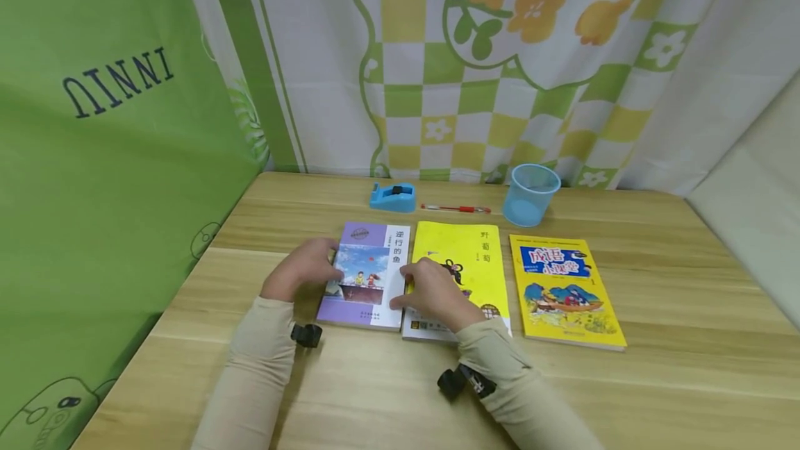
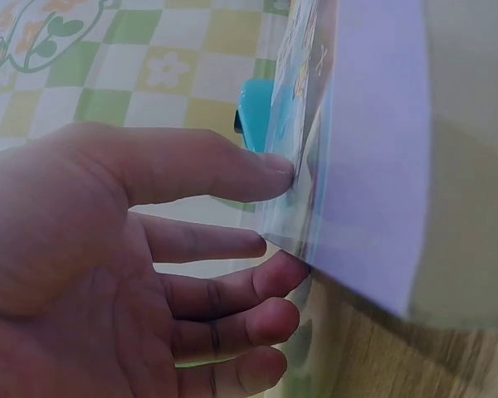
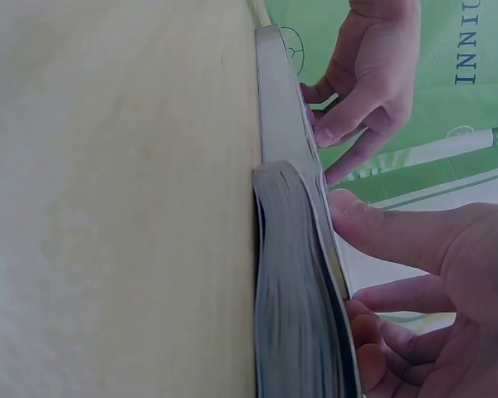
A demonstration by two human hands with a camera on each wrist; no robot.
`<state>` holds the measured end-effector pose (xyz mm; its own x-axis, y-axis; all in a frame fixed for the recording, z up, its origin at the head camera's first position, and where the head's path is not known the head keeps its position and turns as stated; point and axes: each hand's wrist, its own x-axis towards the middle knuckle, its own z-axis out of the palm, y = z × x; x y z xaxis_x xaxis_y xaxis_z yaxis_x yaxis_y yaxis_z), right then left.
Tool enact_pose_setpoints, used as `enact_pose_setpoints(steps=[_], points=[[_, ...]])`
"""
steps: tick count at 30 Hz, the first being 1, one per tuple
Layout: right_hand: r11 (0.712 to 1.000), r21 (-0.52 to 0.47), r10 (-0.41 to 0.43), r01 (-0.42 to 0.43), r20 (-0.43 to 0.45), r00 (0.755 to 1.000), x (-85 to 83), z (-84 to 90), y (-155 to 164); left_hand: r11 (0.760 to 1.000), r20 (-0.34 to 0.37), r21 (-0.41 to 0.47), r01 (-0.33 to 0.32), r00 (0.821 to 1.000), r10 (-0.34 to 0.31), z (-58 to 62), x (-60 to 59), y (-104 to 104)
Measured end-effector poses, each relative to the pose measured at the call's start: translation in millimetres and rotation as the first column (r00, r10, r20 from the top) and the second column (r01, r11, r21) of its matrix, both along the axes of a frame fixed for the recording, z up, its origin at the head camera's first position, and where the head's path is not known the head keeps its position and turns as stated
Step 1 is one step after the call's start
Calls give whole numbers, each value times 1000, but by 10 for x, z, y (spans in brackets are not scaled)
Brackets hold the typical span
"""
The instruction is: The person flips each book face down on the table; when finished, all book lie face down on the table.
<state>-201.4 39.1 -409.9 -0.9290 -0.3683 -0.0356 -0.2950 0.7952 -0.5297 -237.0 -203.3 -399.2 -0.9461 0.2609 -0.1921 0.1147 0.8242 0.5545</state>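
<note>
The left hand [image 1: 305, 269] is at the left side of the purple book [image 1: 362, 273], thumb resting on the cover, the other fingers loose and only lightly bent by the book's edge. The right hand [image 1: 439, 295] reaches over the yellow book [image 1: 462, 242], its thumb touching the purple book near that book's right edge and its fingers bent but slack. Neither hand is clenched. The purple book lies flat on the worktop [image 1: 656, 394], between the fingers of the two hands; the yellow book lies just beside it, partly under the right hand.

Further right of the right hand's fingers is the boat book [image 1: 565, 290], also yellow, set a little apart and slightly turned. Beyond the fingers of both hands stand the blue tape dispenser [image 1: 392, 200] and, farther right, the light blue cup [image 1: 528, 208], with the red pen [image 1: 459, 209] lying between them. Behind these hangs the checked curtain [image 1: 403, 92]; left of the left hand's fingers is the green cloth [image 1: 94, 193]. Each sleeve has a black device at the wrist.
</note>
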Motion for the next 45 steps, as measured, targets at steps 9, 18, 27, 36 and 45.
enact_pose_setpoints(steps=[9, 18, 27, 36, 45], points=[[1000, -21, 12, -12, -5, 1000, 4, -23, 21, 998, 59, 62, -24, 998, 20, -35, 10, 13], [999, -45, 29, -29, -11, 1000, 6, 1, 26, 994, 64, 105, -16, 998, 9, -50, 0, 52], [998, -45, 36, -37, -16, 999, 8, -15, 17, 990, 66, 128, -51, 997, 43, -50, 9, 97], [999, -17, 28, -28, -12, 1000, 5, -24, 8, 964, 146, 253, -78, 988, 42, -26, 17, 38], [983, -113, 137, -142, -46, 989, 44, -85, -102, 938, 186, 347, -19, 981, -49, 71, 4, 218]])
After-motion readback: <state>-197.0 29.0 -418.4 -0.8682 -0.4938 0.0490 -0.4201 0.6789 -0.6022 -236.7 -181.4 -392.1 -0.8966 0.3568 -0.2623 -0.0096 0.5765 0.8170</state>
